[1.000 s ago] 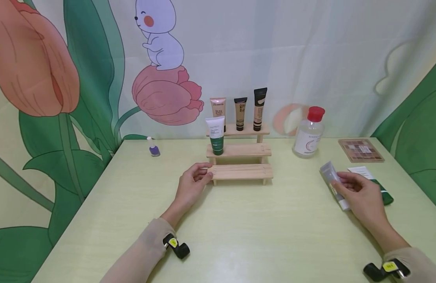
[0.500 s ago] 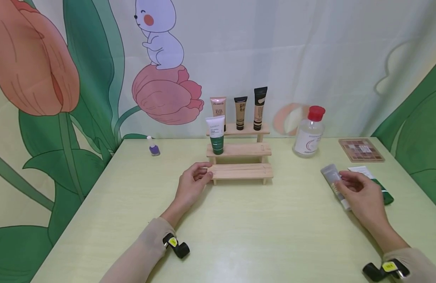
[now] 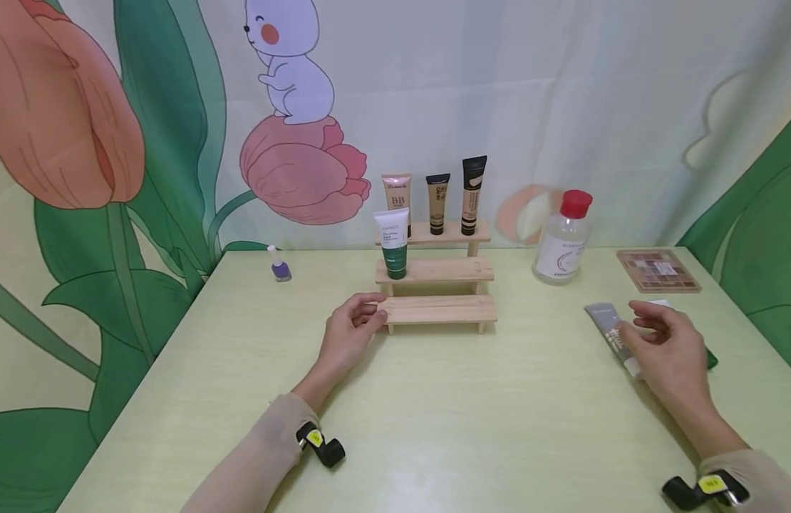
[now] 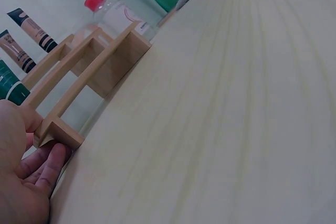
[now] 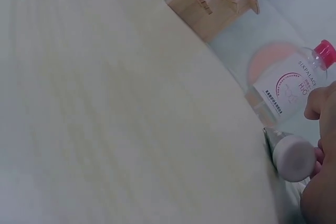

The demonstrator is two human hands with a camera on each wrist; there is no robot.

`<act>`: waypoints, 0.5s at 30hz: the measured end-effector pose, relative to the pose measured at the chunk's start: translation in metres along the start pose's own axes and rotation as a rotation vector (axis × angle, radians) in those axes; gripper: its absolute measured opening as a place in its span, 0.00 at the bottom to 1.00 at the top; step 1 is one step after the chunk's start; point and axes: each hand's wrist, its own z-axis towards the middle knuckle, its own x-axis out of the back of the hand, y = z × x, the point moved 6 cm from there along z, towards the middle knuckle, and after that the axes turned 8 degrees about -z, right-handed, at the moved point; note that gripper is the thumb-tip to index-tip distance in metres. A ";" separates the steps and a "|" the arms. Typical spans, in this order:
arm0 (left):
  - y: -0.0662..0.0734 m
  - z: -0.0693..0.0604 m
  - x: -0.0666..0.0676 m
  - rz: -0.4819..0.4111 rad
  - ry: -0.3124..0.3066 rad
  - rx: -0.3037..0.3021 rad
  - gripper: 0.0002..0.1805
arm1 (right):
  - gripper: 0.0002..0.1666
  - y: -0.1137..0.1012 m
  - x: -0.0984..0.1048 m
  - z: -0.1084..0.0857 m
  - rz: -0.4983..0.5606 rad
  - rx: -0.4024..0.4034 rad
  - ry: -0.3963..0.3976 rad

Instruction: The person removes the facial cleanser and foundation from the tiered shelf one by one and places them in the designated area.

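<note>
My left hand (image 3: 347,331) pinches the left end of the lowest step of a three-tier wooden display rack (image 3: 440,311); in the left wrist view, fingers (image 4: 52,166) curl under that end. A white-and-green tube (image 3: 391,242) stands on the middle step. Across the top step stand a pink BB tube (image 3: 397,191), a tan tube with a black top (image 3: 437,205) and a taller black-topped tube (image 3: 472,196). My right hand (image 3: 674,353) hovers loosely, thumb and fingers apart, beside a grey squeeze tube (image 3: 610,335) lying on the table. Its white cap (image 5: 295,158) faces the right wrist camera.
Partly hidden behind my right hand lies a green-and-white tube (image 3: 712,358). A clear bottle with a red cap (image 3: 561,242) stands right of the rack, near a flat palette (image 3: 658,271). At the far left is a small purple bottle (image 3: 280,267). A printed curtain (image 3: 434,85) hangs behind.
The grey tube has turned from tilted to lying flatter, label up. My right hand has let go of it and shifted up and right. The left hand stays on the rack.
</note>
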 end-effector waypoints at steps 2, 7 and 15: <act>0.001 0.000 0.000 -0.005 -0.001 -0.002 0.15 | 0.29 -0.003 0.004 0.001 0.017 0.007 0.025; 0.000 0.000 -0.001 0.001 0.001 0.009 0.15 | 0.31 -0.020 0.010 0.010 0.117 0.042 0.046; 0.001 -0.001 0.000 0.009 0.007 0.022 0.15 | 0.33 -0.082 -0.008 0.026 0.270 0.135 -0.030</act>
